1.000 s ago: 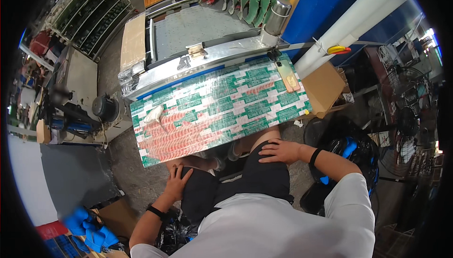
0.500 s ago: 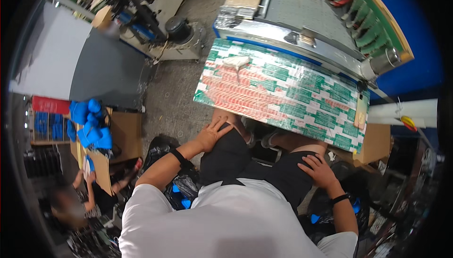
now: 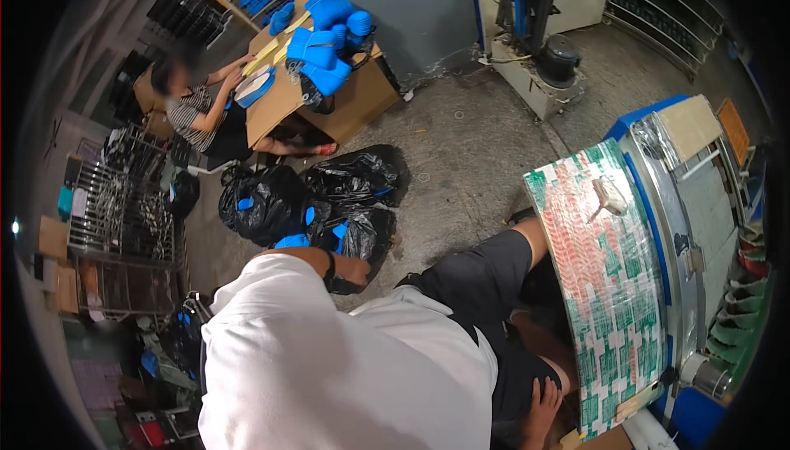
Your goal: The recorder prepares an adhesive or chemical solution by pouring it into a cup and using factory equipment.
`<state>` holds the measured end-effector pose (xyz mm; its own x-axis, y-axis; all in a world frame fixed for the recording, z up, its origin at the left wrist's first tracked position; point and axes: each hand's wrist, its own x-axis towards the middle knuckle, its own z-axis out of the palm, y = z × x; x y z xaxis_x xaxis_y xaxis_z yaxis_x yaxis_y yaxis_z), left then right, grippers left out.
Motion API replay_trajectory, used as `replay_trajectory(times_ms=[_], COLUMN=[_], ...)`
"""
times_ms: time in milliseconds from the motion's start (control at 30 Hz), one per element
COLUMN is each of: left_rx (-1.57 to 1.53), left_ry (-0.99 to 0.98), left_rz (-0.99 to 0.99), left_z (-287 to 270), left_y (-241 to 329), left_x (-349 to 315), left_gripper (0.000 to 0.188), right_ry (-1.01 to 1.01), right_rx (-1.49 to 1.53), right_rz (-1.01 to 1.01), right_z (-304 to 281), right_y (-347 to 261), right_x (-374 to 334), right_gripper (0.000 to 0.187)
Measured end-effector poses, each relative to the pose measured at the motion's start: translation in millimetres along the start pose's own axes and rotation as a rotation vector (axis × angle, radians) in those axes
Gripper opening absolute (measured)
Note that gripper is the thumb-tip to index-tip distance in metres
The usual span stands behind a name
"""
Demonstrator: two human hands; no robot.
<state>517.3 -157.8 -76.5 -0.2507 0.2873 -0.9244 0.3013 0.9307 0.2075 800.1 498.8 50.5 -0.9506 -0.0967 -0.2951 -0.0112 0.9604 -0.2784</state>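
My left hand [image 3: 354, 272] reaches down on my left beside a black plastic bag [image 3: 370, 234]. Its fingers are not clear enough to show whether they grip the bag. Blue pieces [image 3: 294, 242] show at the mouth of this bag and in another black bag [image 3: 262, 203] behind it. My right hand [image 3: 543, 409] rests on my thigh near the knee with its fingers apart, holding nothing. Just beyond it is a worktable [image 3: 609, 302] covered with green, white and red printed sheets under clear film. A crumpled whitish cloth [image 3: 610, 195] lies on its far part.
A person [image 3: 202, 116] sits at the upper left, hands on a cardboard box [image 3: 358, 104] topped with blue pieces [image 3: 321, 59]. A machine [image 3: 543, 63] stands on the grey floor [image 3: 461, 153]. A metal conveyor-like machine [image 3: 699, 203] adjoins the worktable. Wire racks [image 3: 123, 211] line the left.
My view has swung to the left and my body leans that way. My left hand has left my knee and moved down to the black bag. The right hand stays on my leg.
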Motion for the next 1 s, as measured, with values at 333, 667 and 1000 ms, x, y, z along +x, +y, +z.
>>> replay_trajectory(times_ms=[333,667,1000], left_rx=[-0.687,-0.567,-0.457], left_ry=[-0.192,0.222,0.579], left_rz=[-0.129,-0.3,-0.41], left_z=[98,97,99], left_y=[32,47,80], left_x=[-85,-144,-153], left_gripper=[0.06,0.059,0.059], right_ry=[-0.089,0.252,-0.167], right_rx=[-0.135,0.578,0.721], right_rz=[-0.028,0.113,0.173], right_z=[-39,40,81], right_y=[-18,-44,-42], right_x=[33,220,200], right_gripper=[0.078,0.048,0.049])
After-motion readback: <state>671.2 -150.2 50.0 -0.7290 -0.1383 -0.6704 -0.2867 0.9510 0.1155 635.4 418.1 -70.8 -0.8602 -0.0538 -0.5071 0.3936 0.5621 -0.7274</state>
